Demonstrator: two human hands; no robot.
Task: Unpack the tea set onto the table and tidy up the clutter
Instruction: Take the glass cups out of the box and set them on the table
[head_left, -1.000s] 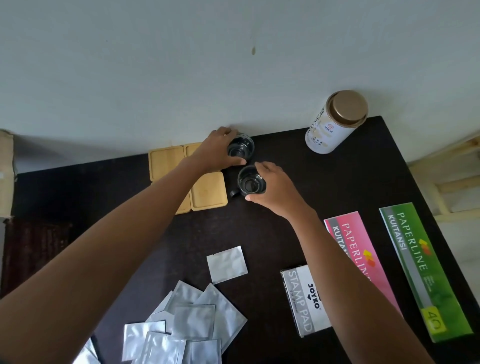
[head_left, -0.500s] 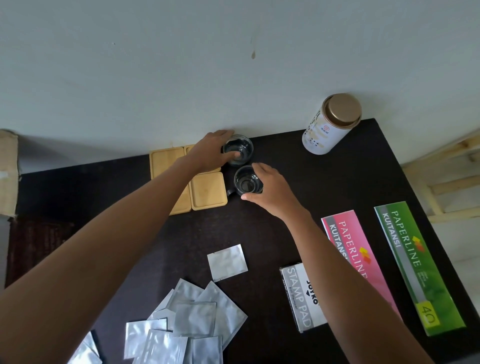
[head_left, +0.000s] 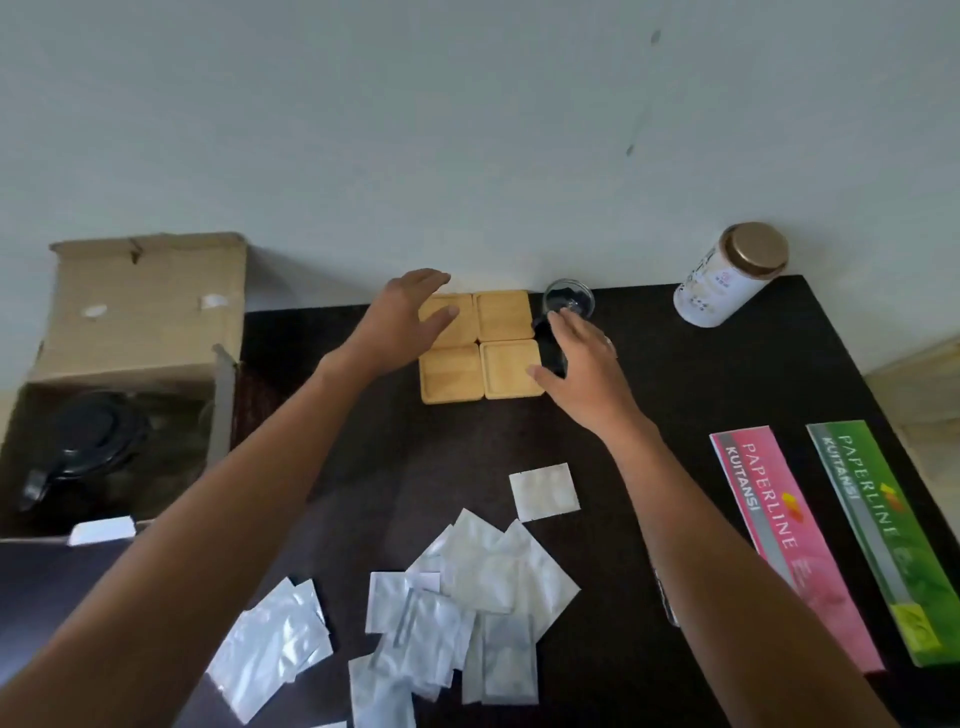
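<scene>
Two glass cups (head_left: 569, 304) stand mouth-up at the bench (head_left: 727, 374) back edge, just right of four bamboo coasters (head_left: 480, 345) — one partly hidden under my right hand (head_left: 579, 371). I'm mid-unpacking: both grips are open, my left hand (head_left: 402, 319) spread over the coasters. Next, I judge, comes the dark-lidded teapot (head_left: 85, 449) in the cardboard box (head_left: 150, 317) — then the foil sachets (head_left: 467, 597).

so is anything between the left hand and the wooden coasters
Nothing visible. The left hand hovers open directly over the top-left of the four wooden coasters, partly covering it. The glass cup stands off to their right, by the right hand.
</scene>
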